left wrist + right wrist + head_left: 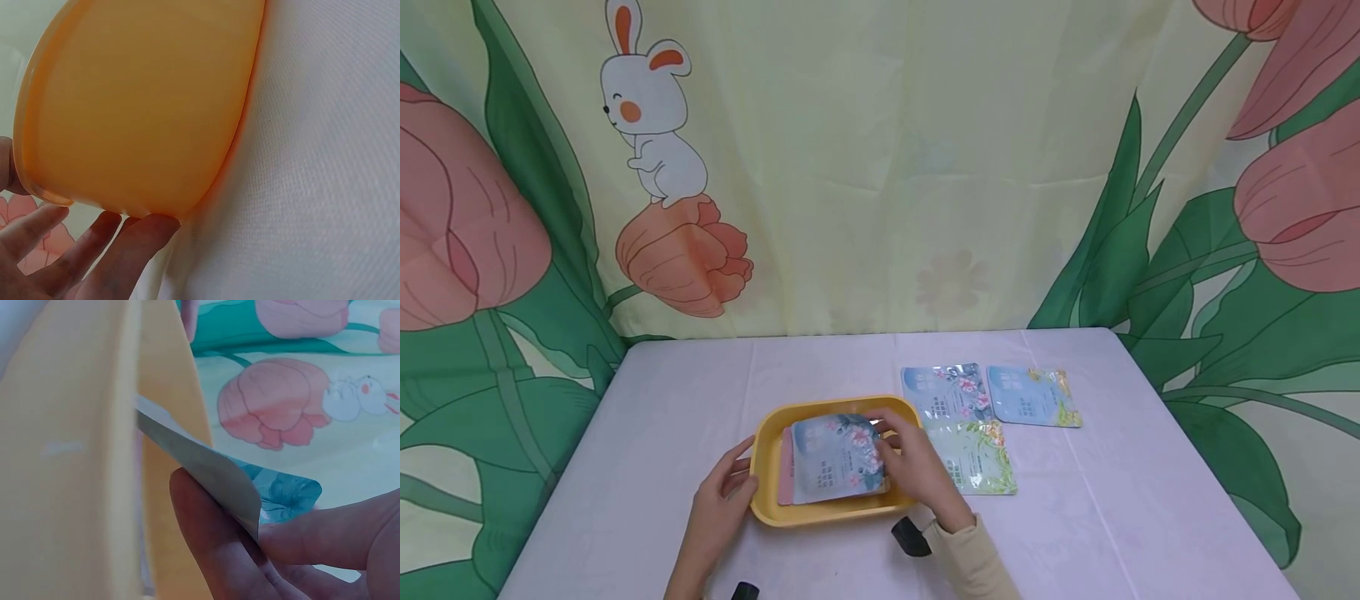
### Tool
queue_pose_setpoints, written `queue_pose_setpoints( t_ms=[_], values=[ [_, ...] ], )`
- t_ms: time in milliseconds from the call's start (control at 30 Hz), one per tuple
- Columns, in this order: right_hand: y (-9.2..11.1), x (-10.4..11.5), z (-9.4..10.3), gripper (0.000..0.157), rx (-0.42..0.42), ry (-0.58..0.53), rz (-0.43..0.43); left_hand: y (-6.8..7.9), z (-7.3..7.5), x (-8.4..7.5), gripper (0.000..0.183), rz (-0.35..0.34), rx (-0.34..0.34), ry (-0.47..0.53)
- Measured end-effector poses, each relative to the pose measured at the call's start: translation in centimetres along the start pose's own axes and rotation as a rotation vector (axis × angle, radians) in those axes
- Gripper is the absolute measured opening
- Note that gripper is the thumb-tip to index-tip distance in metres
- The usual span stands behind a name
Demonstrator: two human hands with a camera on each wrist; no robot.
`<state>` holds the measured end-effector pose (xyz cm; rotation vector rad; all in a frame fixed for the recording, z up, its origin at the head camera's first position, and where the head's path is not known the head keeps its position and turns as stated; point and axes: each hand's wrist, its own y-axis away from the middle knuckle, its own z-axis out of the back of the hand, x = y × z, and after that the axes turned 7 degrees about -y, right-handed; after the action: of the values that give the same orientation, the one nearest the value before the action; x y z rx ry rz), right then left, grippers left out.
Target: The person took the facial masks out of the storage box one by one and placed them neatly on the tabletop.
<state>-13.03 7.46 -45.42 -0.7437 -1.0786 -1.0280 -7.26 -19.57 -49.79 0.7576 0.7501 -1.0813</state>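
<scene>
My right hand (910, 457) pinches the right edge of a blue floral sheet mask packet (835, 458), thumb on one face and fingers on the other. In the right wrist view that packet (206, 465) is tilted, partly hidden behind the tray's wall. In the head view it lies over the yellow tray (820, 518), covering most of a pink packet (786, 475) inside. At the tray's left end, my left hand (722, 492) rests its fingertips against the outer wall. The left wrist view shows the fingers (134, 250) touching the tray's side (144, 119).
Right of the tray lie three more packets: a blue floral one (943, 392), a light blue one (1033, 396) and a green one (981, 458) partly behind my right hand. A white cloth covers the table (1120, 517). A printed curtain (880, 167) hangs behind it.
</scene>
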Motion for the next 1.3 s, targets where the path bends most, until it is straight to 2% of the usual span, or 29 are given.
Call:
queue_pose_setpoints(
  t_ms=[433,1000,1300],
  values=[
    [0.5,0.5,2.1,0.039,-0.027,-0.042,0.006,0.0,0.0,-0.1,0.051,0.012,-0.002,-0.012],
    [1.5,0.1,4.8,0.039,-0.112,0.031,-0.008,0.0,0.0,-0.1,0.051,-0.015,-0.004,0.005],
    [1.9,-0.2,6.5,0.039,-0.089,0.004,-0.038,-0.1,-0.1,0.0,0.052,-0.027,-0.018,-0.012]
  ],
)
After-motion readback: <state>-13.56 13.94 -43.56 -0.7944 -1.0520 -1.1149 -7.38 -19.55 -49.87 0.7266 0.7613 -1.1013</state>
